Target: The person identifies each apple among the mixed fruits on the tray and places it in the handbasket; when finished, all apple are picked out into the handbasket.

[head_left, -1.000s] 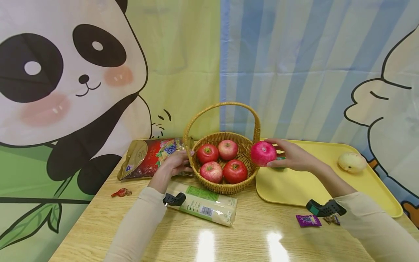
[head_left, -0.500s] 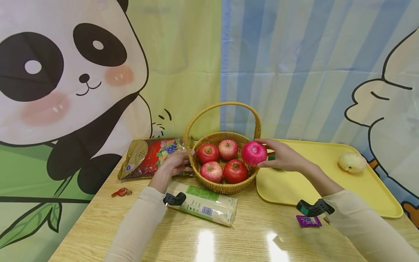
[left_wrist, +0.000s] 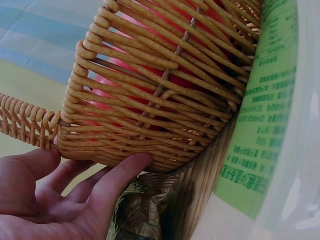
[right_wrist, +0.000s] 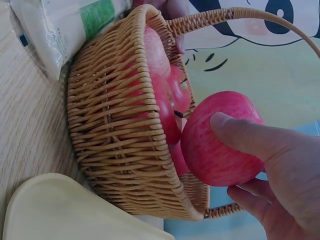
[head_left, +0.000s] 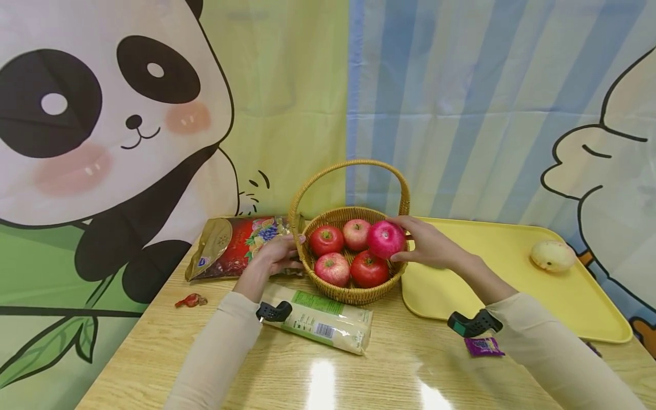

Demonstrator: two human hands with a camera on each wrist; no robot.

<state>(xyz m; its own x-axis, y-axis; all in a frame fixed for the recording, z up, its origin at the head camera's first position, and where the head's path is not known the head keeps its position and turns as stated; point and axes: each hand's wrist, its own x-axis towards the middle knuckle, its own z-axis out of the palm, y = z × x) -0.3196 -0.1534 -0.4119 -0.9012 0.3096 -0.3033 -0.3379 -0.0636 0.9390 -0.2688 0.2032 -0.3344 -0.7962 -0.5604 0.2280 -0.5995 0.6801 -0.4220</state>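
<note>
Wooden table (head_left: 287, 370) under both hands, gleaming with two light glares near the sleeves; behind the hands, a cartoon panda backdrop (head_left: 102, 125) beside blue-striped cloth (head_left: 461, 114).

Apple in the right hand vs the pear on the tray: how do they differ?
The apple is pinkish red; the pear is pale yellow. The apple is held by the right hand over the basket rim, above four other apples; the pear lies alone and untouched at the far right of the yellow tray. The apple looks rounder, the pear more lopsided. Both are whole, unpeeled fruit.
</note>
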